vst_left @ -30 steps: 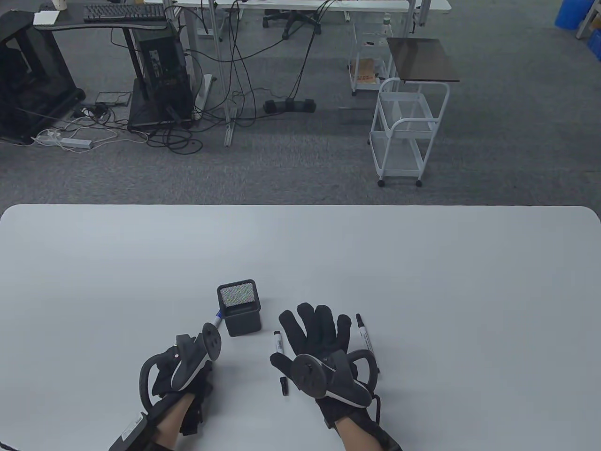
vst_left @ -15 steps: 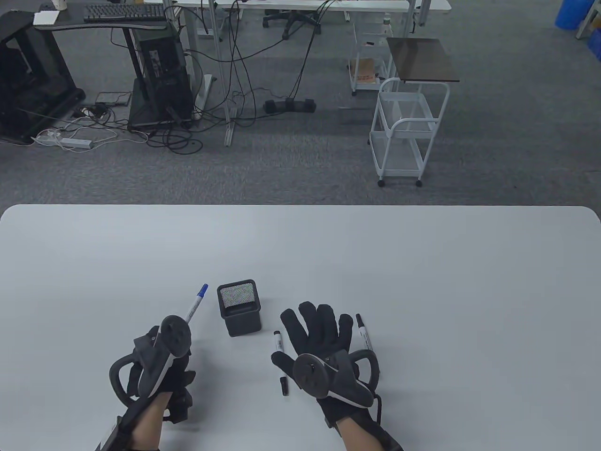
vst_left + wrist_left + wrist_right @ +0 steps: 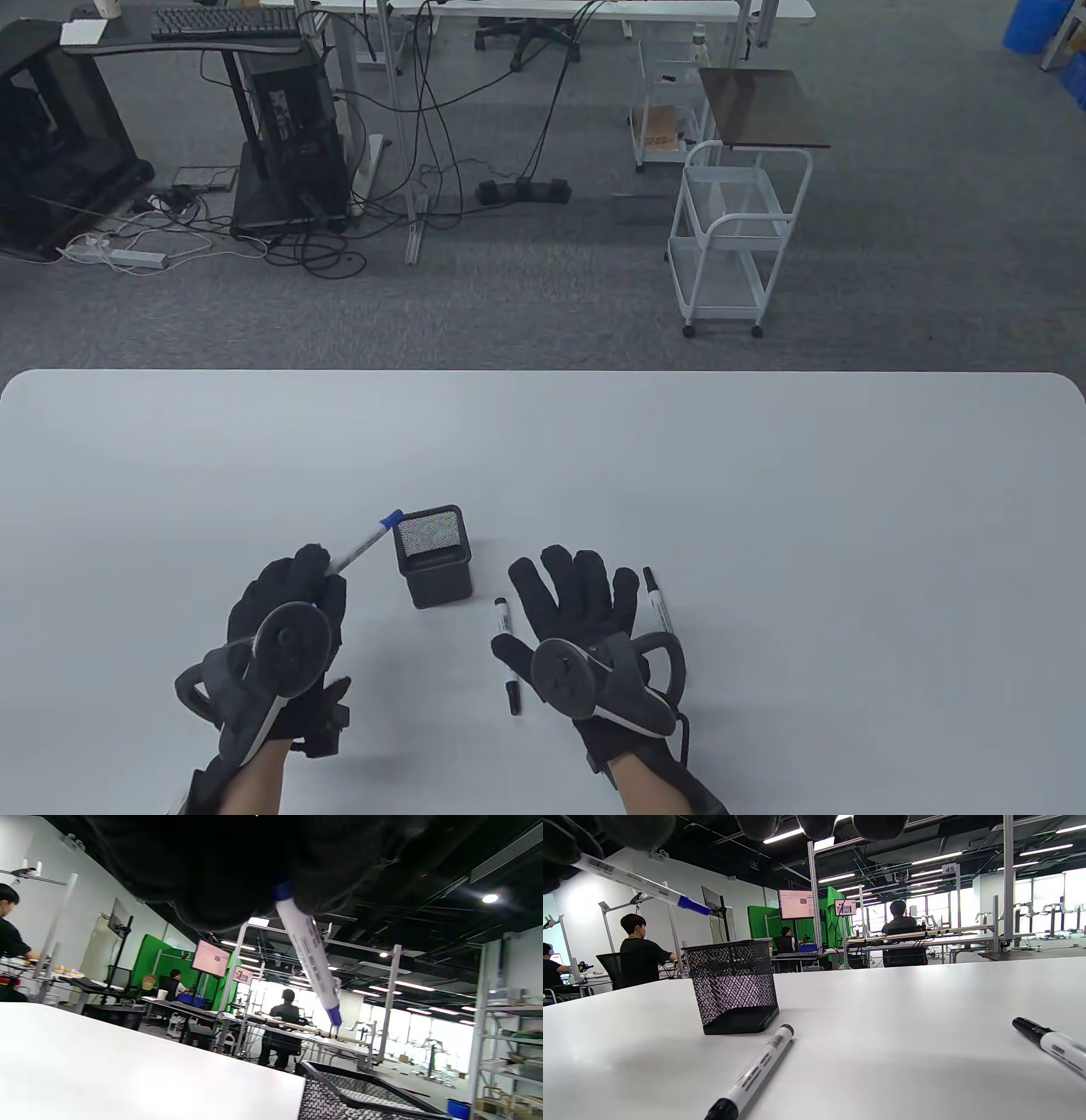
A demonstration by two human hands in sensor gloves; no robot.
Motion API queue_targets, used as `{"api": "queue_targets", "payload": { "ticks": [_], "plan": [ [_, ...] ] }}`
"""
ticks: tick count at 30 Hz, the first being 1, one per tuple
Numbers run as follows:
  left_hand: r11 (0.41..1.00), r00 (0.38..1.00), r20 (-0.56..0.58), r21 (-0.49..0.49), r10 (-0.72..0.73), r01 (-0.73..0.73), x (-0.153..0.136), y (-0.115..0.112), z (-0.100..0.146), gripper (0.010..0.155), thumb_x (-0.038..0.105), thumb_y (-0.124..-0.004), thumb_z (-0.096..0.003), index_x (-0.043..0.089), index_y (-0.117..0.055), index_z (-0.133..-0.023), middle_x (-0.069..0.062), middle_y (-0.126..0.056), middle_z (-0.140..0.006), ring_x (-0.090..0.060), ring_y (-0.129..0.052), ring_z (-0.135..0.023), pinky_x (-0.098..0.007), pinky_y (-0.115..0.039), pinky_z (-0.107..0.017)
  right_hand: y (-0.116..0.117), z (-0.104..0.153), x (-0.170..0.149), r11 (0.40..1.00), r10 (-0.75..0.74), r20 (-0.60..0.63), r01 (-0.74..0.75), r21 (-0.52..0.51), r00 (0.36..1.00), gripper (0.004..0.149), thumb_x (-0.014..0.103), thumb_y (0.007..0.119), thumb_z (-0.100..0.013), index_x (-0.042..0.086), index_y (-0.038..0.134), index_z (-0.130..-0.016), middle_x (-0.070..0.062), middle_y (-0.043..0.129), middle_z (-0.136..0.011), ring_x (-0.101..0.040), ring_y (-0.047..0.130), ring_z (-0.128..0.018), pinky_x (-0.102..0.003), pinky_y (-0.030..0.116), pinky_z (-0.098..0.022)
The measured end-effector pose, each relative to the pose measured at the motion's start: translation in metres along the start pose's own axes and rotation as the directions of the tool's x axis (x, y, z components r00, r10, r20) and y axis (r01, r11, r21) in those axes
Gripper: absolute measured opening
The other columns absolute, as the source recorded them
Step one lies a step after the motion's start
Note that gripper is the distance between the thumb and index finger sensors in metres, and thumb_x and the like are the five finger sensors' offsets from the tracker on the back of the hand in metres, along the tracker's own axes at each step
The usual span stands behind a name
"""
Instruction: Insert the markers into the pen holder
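Note:
A black mesh pen holder (image 3: 433, 556) stands on the white table (image 3: 764, 475); it also shows in the right wrist view (image 3: 733, 985) and its rim in the left wrist view (image 3: 360, 1096). My left hand (image 3: 293, 603) grips a blue-capped white marker (image 3: 366, 541), raised off the table with its tip just left of the holder's top rim; it shows too in the left wrist view (image 3: 308, 955) and the right wrist view (image 3: 640, 882). My right hand (image 3: 577, 594) hovers flat, fingers spread, empty. A black-capped marker (image 3: 506, 654) lies left of it, another (image 3: 657, 599) right of it.
The table's far edge (image 3: 543, 371) borders grey carpet. A white trolley (image 3: 734, 238), desks and cables stand beyond it, well away from the hands.
My left hand lifted the blue marker from beside the holder, swung left and back, then tilted it so its tip now nears the holder's rim. My right hand stayed still.

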State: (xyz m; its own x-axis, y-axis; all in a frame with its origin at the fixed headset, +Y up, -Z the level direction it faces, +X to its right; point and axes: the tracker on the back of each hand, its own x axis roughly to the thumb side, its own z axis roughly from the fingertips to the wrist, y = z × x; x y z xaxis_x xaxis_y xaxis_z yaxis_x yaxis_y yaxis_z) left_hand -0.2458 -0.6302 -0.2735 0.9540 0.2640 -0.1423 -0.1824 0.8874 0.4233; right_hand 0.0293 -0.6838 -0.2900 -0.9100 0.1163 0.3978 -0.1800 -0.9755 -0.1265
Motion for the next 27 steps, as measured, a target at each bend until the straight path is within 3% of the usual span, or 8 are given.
{"api": "queue_targets", "payload": {
  "ticks": [13,27],
  "plan": [
    [0.997,0.989,0.143,-0.061,-0.037,0.046,0.01,-0.029,-0.001,0.047,0.037,-0.071,-0.0627,0.032,-0.069,-0.109,-0.002,-0.076,-0.103,-0.02,-0.089,-0.087,-0.043,-0.075,-0.079,0.0,0.0,0.001,1.0,-0.002,0.002,0.002,0.008,1.0,0.078,0.064,0.053,-0.061,0.022,0.031,-0.122,-0.021,0.024,-0.127,-0.057,0.035,-0.114,-0.074,0.023,-0.073],
    [0.984,0.969,0.213,-0.091,-0.128,0.15,0.025,-0.065,-0.013,0.046,0.039,-0.069,-0.0625,0.037,-0.068,-0.109,0.001,-0.076,-0.102,-0.017,-0.089,-0.088,-0.042,-0.074,-0.081,0.0,-0.001,-0.002,1.0,-0.016,-0.006,0.016,0.012,1.0,0.078,0.064,0.053,-0.061,0.022,0.032,-0.122,-0.021,0.025,-0.127,-0.057,0.036,-0.114,-0.074,0.024,-0.072]
  ]
}}
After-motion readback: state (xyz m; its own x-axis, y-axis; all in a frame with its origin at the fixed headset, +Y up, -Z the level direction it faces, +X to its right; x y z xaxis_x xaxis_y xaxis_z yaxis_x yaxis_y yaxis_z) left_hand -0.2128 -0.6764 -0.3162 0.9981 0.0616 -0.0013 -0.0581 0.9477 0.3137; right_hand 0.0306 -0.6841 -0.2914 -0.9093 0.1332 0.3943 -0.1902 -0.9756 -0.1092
